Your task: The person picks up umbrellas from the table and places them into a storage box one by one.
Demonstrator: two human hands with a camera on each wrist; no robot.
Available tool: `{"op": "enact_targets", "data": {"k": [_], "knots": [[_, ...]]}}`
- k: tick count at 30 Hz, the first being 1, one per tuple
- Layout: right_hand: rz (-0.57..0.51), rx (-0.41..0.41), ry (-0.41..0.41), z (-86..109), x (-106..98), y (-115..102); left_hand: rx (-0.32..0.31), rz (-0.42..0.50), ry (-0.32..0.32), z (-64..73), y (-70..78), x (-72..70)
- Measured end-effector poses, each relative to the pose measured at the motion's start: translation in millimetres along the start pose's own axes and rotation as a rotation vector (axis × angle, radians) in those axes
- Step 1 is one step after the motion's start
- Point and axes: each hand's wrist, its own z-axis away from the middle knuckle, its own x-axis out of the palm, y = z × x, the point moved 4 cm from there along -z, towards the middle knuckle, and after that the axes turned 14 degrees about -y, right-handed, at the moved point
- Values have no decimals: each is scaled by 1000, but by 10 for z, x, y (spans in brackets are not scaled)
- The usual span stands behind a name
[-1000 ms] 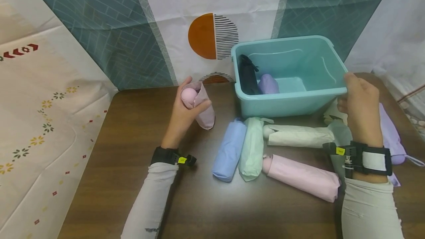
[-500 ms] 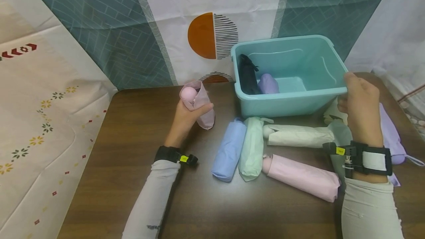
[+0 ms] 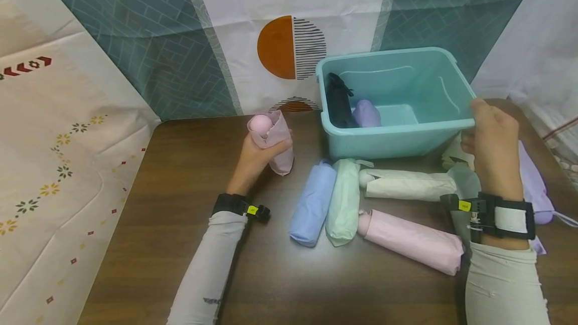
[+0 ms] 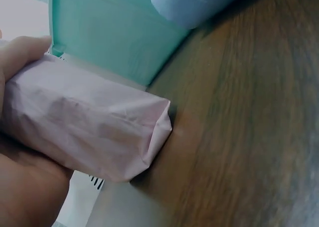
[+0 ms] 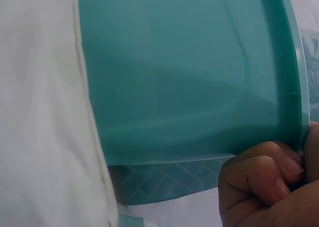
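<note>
My left hand (image 3: 254, 157) grips a pink folding umbrella (image 3: 282, 158) in its fabric sleeve, left of the bin. Its round pink handle end (image 3: 261, 125) shows in the sleeve's open mouth, tipped up and to the left. In the left wrist view, the closed end of the sleeve (image 4: 89, 119) points down close to the tabletop. My right hand (image 3: 496, 139) holds the front right corner of the turquoise bin (image 3: 397, 140), fingers curled at the rim, as the right wrist view also shows. Inside the bin are a black umbrella (image 3: 338, 102) and a purple one (image 3: 367, 114).
In front of the bin lie a blue umbrella (image 3: 313, 203), a mint green one (image 3: 344, 202), a cream one (image 3: 408, 184) and a larger pink one (image 3: 413, 240). Lilac fabric (image 3: 535, 179) lies beyond my right wrist. A patterned cloth (image 3: 217, 39) hangs behind the table.
My left fingers, earlier reaching up along the sleeve's far side, have slid down and around behind the pink umbrella. My right hand and the bin stay in place.
</note>
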Motion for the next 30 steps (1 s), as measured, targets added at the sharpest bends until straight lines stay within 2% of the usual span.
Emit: {"op": "enact_targets", "data": {"k": [4,11,15,21,24,30], "knots": [[-1,0,-2,-2,8,-8,-29,-54,66,5,-8,0],[16,16,3,-4,4,-24,44,-143,135,-64,-216,-38],[30,22,2,-3,12,-28,97,-188,161,-76,-256,-45],[39,31,0,-1,7,-26,90,-210,208,-72,-258,-12],[31,31,0,7,-10,-23,92,-239,207,-65,-269,24],[26,22,6,6,-11,-9,148,-302,175,-34,-234,66]]}}
